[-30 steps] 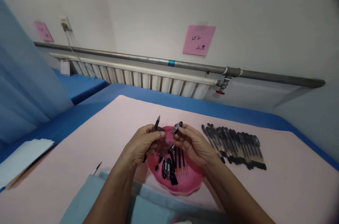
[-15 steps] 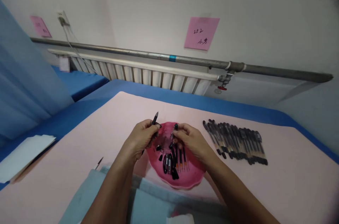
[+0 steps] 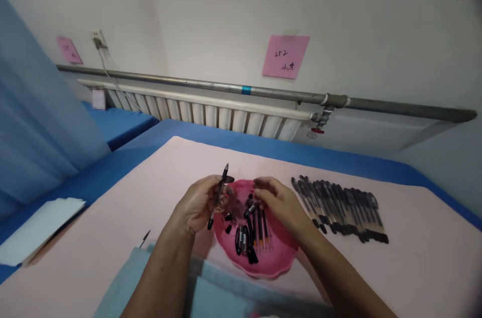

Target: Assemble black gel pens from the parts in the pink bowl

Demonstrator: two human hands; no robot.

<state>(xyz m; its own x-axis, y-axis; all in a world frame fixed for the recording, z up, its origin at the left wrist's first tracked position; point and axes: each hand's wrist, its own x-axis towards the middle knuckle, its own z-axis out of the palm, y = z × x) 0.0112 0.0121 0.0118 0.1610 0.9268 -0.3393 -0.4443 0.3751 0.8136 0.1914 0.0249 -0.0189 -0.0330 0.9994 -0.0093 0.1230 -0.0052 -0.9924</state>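
My left hand (image 3: pixel 199 202) is closed round a black pen (image 3: pixel 219 194) that points up and away, just left of a pink dish (image 3: pixel 280 263). My right hand (image 3: pixel 280 202) reaches down over the dish, its fingers pinched on a small black pen part (image 3: pixel 251 207). Inside the dish lie several pen barrels, refills and caps (image 3: pixel 250 235). A row of several finished black pens (image 3: pixel 341 207) lies on the pink cloth (image 3: pixel 113 227) to the right of my right hand.
A thin loose refill (image 3: pixel 144 239) lies on the cloth near my left forearm. White paper (image 3: pixel 37 227) sits at the left edge on blue fabric. A light blue cloth (image 3: pixel 120 293) covers my lap. A radiator and a pipe (image 3: pixel 241 90) run along the wall.
My right hand has dropped from level with the left hand down toward the dish. My left hand has kept hold of the pen, now a bit more upright. The view shifted slightly.
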